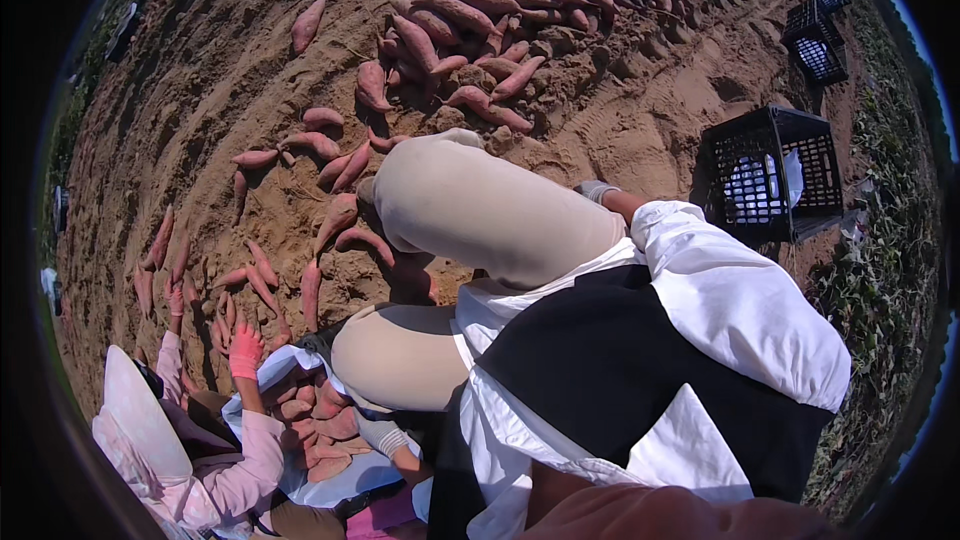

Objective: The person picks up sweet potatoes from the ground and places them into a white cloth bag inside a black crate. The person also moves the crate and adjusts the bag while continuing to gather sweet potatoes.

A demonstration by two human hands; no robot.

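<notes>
My left hand, in a grey knit glove, is at the side of a container lined with white sheeting. Reddish sweet potatoes partly fill it, and my fingertips are next to them. Whether the fingers grip anything is unclear. Only the cuff and back of my gloved right hand show beside my raised thigh; its fingers are hidden behind the leg. Loose sweet potatoes lie on the soil before my knees.
A long heap of sweet potatoes runs to the upper right. A black plastic crate holding white sheeting stands on the right, with more crates beyond. Close by, a person in a wide-brimmed hat reaches with a red-gloved hand towards sweet potatoes.
</notes>
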